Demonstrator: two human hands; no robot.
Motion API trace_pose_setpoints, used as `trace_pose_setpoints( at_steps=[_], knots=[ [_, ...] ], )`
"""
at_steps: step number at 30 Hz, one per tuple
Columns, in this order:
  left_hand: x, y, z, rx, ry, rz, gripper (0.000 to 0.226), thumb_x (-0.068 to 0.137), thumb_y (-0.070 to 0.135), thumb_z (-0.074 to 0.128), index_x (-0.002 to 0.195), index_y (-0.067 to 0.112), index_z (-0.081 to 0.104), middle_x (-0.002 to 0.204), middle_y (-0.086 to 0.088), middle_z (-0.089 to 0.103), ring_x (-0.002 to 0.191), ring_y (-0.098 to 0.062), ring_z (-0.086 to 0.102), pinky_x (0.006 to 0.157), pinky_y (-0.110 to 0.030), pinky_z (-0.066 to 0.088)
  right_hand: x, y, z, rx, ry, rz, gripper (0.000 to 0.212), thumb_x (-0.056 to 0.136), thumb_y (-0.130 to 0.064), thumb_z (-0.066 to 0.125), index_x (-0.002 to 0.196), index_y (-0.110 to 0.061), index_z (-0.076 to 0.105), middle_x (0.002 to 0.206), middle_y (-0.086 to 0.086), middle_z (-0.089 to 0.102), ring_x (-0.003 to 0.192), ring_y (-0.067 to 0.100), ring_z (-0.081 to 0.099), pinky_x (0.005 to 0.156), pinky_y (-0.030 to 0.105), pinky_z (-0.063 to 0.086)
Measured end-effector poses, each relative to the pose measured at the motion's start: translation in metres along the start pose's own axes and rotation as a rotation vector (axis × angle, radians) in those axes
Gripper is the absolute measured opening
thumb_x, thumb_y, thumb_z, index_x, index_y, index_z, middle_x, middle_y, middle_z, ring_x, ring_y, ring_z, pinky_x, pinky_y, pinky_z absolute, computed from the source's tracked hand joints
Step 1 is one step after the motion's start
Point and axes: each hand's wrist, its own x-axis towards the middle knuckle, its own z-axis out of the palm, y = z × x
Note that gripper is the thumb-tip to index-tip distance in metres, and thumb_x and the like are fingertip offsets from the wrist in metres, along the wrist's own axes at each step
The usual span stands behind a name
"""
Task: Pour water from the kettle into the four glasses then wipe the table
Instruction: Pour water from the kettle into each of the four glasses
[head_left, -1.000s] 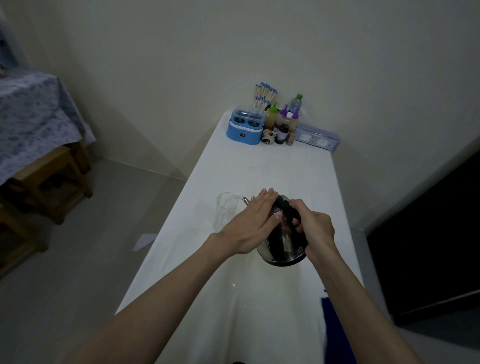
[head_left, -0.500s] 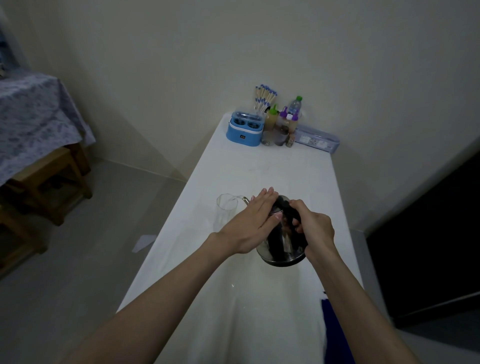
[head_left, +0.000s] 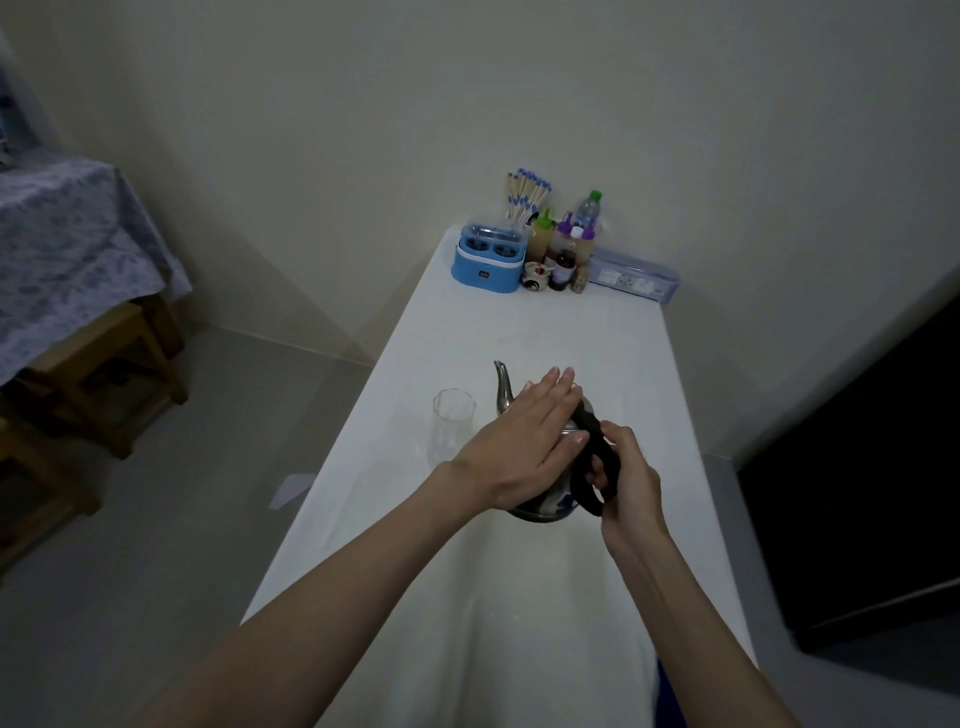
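My right hand (head_left: 626, 480) is closed around the black handle (head_left: 597, 467) of the kettle (head_left: 540, 506). My left hand (head_left: 524, 441) lies flat, fingers extended and together, on the kettle's lid, gripping nothing. The kettle sits on the white table (head_left: 519, 597), its spout (head_left: 503, 387) pointing away from me. One clear glass (head_left: 451, 432) stands upright just left of the kettle, apart from it. Beyond the kettle, at the table's far end: a blue box (head_left: 488, 260), bottles (head_left: 566, 244), a bundle of blue-tipped sticks (head_left: 527, 193) and a clear case (head_left: 634, 274).
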Motion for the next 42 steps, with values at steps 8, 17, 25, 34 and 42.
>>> trace_pose_setpoints(
  at_steps=[8,17,25,34,42],
  knots=[
    [0.014,0.023,0.013,-0.09,-0.001,0.003,0.059,0.104,0.037,0.023,0.154,0.008,0.014,0.164,-0.004,0.002,0.15,-0.011,-0.007,0.121,-0.027,-0.006,0.006,-0.022,-0.027,-0.084,0.067,-0.039,0.019,0.078,-0.032,0.071,0.071,-0.016,0.064,0.056,-0.002,0.052,0.049,0.011,0.043,0.056,0.026,0.037],
    [0.018,0.026,0.033,-0.32,-0.108,-0.11,0.059,0.104,0.041,0.023,0.155,0.014,0.01,0.164,0.002,-0.002,0.149,-0.004,-0.009,0.12,-0.024,-0.006,0.015,-0.024,-0.047,-0.3,0.149,-0.08,0.037,0.065,-0.049,0.077,0.059,-0.013,0.068,0.048,-0.004,0.058,0.059,0.019,0.053,0.067,0.036,0.046],
    [0.019,0.026,0.041,-0.352,-0.129,-0.151,0.06,0.104,0.043,0.023,0.155,0.016,0.008,0.164,0.003,-0.001,0.149,-0.004,-0.007,0.121,-0.025,-0.005,0.024,-0.031,-0.055,-0.451,0.17,-0.151,0.044,0.07,-0.053,0.077,0.06,-0.01,0.071,0.057,0.0,0.064,0.064,0.021,0.057,0.069,0.035,0.047],
    [0.021,0.039,0.044,-0.389,-0.075,-0.147,0.058,0.103,0.044,0.023,0.155,0.019,0.01,0.163,0.003,0.001,0.148,-0.003,-0.007,0.117,-0.02,-0.006,0.025,-0.049,-0.063,-0.531,0.139,-0.199,0.045,0.072,-0.051,0.078,0.058,-0.009,0.069,0.054,0.0,0.063,0.058,0.018,0.056,0.065,0.031,0.046],
    [0.02,0.046,0.045,-0.373,-0.05,-0.145,0.057,0.105,0.038,0.021,0.155,0.016,0.006,0.164,0.003,0.0,0.148,-0.003,-0.007,0.117,-0.019,-0.006,0.03,-0.054,-0.068,-0.526,0.107,-0.208,0.044,0.069,-0.05,0.079,0.053,-0.011,0.067,0.051,-0.001,0.062,0.053,0.018,0.054,0.063,0.031,0.046]
  ],
)
